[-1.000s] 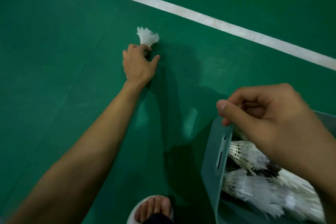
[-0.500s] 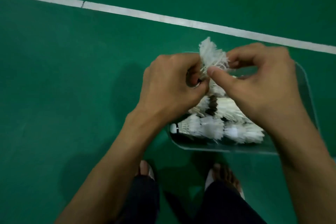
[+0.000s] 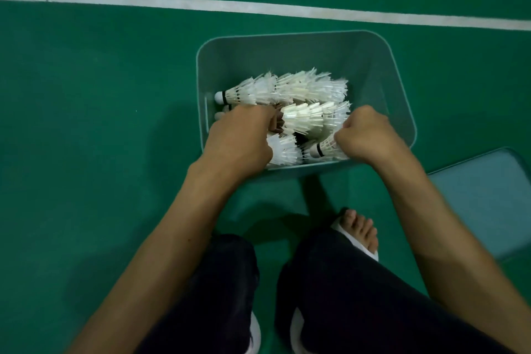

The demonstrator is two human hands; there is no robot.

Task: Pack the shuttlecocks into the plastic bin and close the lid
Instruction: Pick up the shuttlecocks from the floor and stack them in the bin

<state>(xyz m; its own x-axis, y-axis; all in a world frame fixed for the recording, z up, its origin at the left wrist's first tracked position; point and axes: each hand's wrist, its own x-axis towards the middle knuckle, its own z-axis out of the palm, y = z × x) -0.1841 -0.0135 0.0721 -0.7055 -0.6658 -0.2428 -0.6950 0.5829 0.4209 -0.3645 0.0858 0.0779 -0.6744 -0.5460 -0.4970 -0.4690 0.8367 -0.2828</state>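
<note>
Shuttlecocks (image 3: 301, 89) now lowered into plastic bin (image 3: 370, 72); near row pinched by right hand (image 3: 369, 136), left hand (image 3: 240, 138) grip hidden (lid (image 3: 482, 204) not yet fitted).

1 plastic bin (image 3: 373, 66). 1 lid (image 3: 482, 204). Many shuttlecocks (image 3: 301, 89), nested in approx. 5 stacks; exact no. can't be told. 2 grips: left grip (image 3: 241, 138) & right grip (image 3: 365, 135). 1 foot (image 3: 360, 228) w/ toes showing. 1 white line (image 3: 258, 7) on floor.
</note>
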